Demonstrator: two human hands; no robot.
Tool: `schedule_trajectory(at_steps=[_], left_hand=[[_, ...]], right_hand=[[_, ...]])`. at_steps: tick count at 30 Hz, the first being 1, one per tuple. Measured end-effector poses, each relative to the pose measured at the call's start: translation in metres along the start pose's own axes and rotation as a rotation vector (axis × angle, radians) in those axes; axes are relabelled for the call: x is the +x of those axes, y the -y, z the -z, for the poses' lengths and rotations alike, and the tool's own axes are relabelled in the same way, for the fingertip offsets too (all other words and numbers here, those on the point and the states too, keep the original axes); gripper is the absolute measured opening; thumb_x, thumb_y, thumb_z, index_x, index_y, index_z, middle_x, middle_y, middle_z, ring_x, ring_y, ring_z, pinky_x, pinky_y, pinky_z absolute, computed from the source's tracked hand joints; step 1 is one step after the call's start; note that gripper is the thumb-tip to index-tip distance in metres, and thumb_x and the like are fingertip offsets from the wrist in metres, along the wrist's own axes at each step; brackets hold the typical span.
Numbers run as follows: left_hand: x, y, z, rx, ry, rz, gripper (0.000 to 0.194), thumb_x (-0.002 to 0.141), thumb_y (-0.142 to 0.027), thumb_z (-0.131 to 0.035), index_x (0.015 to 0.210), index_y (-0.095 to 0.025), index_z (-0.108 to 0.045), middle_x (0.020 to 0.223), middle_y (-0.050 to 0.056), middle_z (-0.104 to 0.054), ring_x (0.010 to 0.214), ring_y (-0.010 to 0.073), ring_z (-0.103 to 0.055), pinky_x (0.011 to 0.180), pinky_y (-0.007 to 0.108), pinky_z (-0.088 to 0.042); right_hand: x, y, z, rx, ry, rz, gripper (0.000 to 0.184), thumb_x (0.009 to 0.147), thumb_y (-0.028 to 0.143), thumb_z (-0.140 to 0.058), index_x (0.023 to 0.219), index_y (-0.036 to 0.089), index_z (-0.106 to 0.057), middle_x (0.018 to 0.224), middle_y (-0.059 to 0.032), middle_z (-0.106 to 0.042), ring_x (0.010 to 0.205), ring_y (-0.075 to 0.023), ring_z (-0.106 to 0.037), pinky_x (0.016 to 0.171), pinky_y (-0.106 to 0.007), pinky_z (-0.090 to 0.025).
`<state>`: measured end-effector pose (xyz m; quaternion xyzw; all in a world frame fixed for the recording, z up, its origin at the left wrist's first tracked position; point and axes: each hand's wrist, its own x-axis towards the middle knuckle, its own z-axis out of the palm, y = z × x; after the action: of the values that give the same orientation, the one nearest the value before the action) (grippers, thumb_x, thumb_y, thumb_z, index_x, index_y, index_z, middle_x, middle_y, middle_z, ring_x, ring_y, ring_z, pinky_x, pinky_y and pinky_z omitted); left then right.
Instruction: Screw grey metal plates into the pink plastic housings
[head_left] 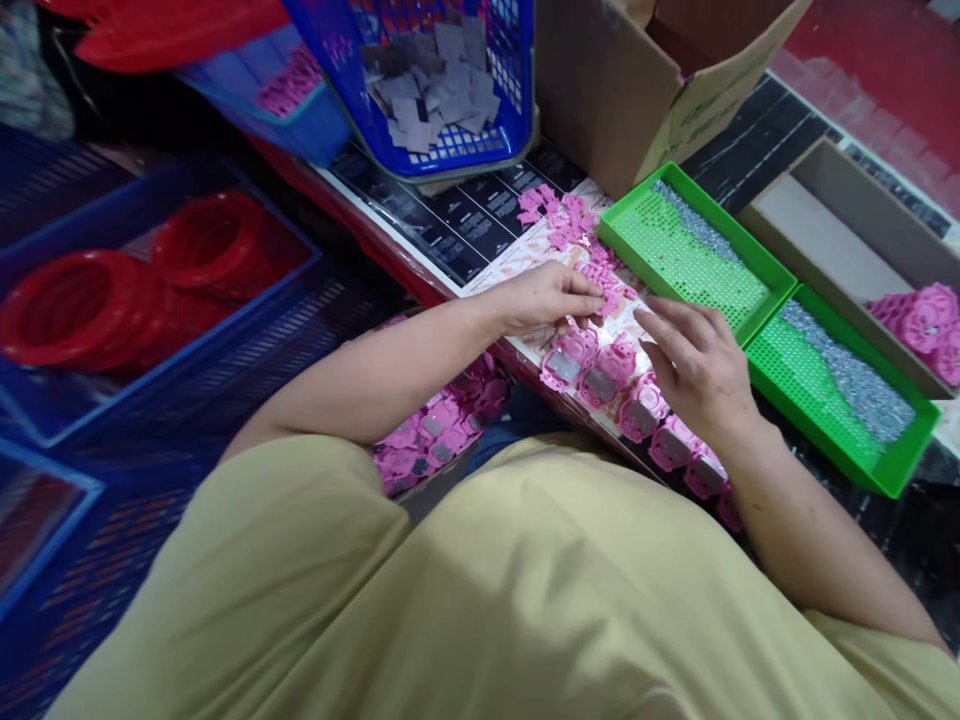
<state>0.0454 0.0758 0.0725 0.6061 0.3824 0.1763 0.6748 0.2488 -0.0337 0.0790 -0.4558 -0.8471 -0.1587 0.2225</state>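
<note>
My left hand (551,297) is closed in a pinch on a small pink plastic piece (611,303) at the table's near edge. Just right of it, my right hand (694,365) hovers palm down with fingers stretched and apart, nothing visible in them. Below both hands runs a row of pink plastic housings (607,372), several with a grey metal plate set in them. The right hand and wrist hide part of that row. A pile of small loose pink pieces (566,218) lies beyond my left hand.
Two green perforated trays (772,275) hold small silvery metal parts. Behind stand a blue basket (521,130) of grey plates and a cardboard box (600,95). An open carton (832,190) holds pink parts. Blue crates (45,425) with red rings sit left; more pink housings (442,425) lie beside my lap.
</note>
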Motion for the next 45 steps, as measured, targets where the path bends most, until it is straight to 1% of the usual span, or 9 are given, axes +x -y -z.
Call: schedule_trajectory(at_steps=[4, 10, 13, 17, 24, 29, 34, 40, 45], left_hand=[[-0.004, 0.001, -0.016, -0.143, 0.083, -0.013, 0.01, 0.086, -0.009, -0.071, 0.076, -0.01, -0.071, 0.061, -0.003, -0.063, 0.046, 0.0015, -0.052, 0.045, 0.012, -0.036], [-0.006, 0.014, -0.028, -0.177, 0.013, -0.156, 0.004, 0.087, -0.013, -0.072, 0.087, -0.01, -0.071, 0.071, 0.0, -0.07, 0.058, 0.0051, -0.062, 0.056, 0.015, -0.045], [-0.014, 0.022, -0.019, 0.083, -0.065, -0.294, 0.013, 0.091, -0.017, -0.065, 0.097, -0.011, -0.074, 0.085, 0.003, -0.076, 0.074, 0.0105, -0.07, 0.071, 0.022, -0.054], [-0.039, 0.038, 0.002, 0.706, -0.311, -0.558, 0.026, 0.095, -0.023, -0.056, 0.113, -0.017, -0.075, 0.111, 0.007, -0.076, 0.106, 0.021, -0.07, 0.097, 0.037, -0.054], [-0.074, 0.079, -0.01, 1.234, -0.272, -0.708, 0.035, 0.099, -0.036, -0.056, 0.124, -0.018, -0.071, 0.13, 0.016, -0.068, 0.119, 0.0302, -0.062, 0.098, 0.047, -0.051], [-0.075, 0.088, -0.015, 1.293, -0.281, -0.719, 0.035, 0.1, -0.035, -0.056, 0.129, -0.019, -0.067, 0.128, 0.015, -0.07, 0.12, 0.0292, -0.061, 0.096, 0.047, -0.051], [-0.074, 0.087, -0.011, 1.313, -0.295, -0.803, 0.033, 0.101, -0.033, -0.055, 0.126, -0.016, -0.068, 0.124, 0.014, -0.071, 0.119, 0.0274, -0.062, 0.097, 0.044, -0.051], [-0.074, 0.085, -0.012, 1.305, -0.281, -0.781, 0.031, 0.1, -0.032, -0.058, 0.125, -0.017, -0.069, 0.124, 0.014, -0.071, 0.12, 0.0279, -0.062, 0.098, 0.046, -0.051], [-0.073, 0.084, -0.013, 1.245, -0.246, -0.733, 0.028, 0.097, -0.028, -0.063, 0.122, -0.02, -0.071, 0.127, 0.014, -0.07, 0.121, 0.0281, -0.062, 0.099, 0.048, -0.052]], right_hand=[[0.006, 0.004, 0.001, -0.016, -0.028, -0.017, 0.036, 0.095, 0.022, -0.061, 0.13, 0.016, -0.058, 0.123, -0.0136, -0.071, 0.109, -0.0234, -0.067, 0.093, -0.037, -0.057], [0.008, 0.018, -0.006, -0.038, -0.083, -0.104, 0.02, 0.095, 0.031, -0.062, 0.108, 0.018, -0.068, 0.098, -0.0093, -0.076, 0.087, -0.0194, -0.07, 0.076, -0.03, -0.056], [0.011, 0.017, -0.01, 0.041, 0.023, -0.175, 0.023, 0.098, 0.03, -0.057, 0.109, 0.019, -0.072, 0.106, -0.0093, -0.078, 0.095, -0.0193, -0.073, 0.083, -0.03, -0.058], [0.012, 0.01, -0.022, 0.121, 0.198, -0.342, 0.03, 0.1, 0.031, -0.049, 0.108, 0.02, -0.076, 0.113, -0.0084, -0.077, 0.103, -0.0215, -0.074, 0.09, -0.034, -0.059], [0.011, 0.013, -0.045, 0.161, 0.31, -0.263, 0.033, 0.101, 0.029, -0.047, 0.112, 0.019, -0.076, 0.116, -0.008, -0.076, 0.114, -0.0214, -0.071, 0.093, -0.035, -0.054], [0.015, 0.018, -0.053, 0.098, 0.4, -0.27, 0.031, 0.1, 0.026, -0.048, 0.114, 0.022, -0.075, 0.116, -0.0055, -0.077, 0.117, -0.0235, -0.067, 0.091, -0.04, -0.042], [0.016, 0.022, -0.055, 0.006, 0.407, -0.258, 0.031, 0.1, 0.024, -0.047, 0.109, 0.023, -0.076, 0.108, -0.0057, -0.078, 0.105, -0.0225, -0.066, 0.085, -0.039, -0.033], [0.019, 0.026, -0.048, -0.055, 0.448, -0.226, 0.03, 0.098, 0.021, -0.047, 0.107, 0.021, -0.075, 0.104, -0.0068, -0.078, 0.097, -0.0237, -0.063, 0.081, -0.04, -0.033], [0.031, 0.035, -0.039, -0.108, 0.525, -0.159, 0.026, 0.096, 0.025, -0.051, 0.097, 0.017, -0.075, 0.1, -0.0131, -0.075, 0.109, -0.0307, -0.056, 0.089, -0.045, -0.038]])
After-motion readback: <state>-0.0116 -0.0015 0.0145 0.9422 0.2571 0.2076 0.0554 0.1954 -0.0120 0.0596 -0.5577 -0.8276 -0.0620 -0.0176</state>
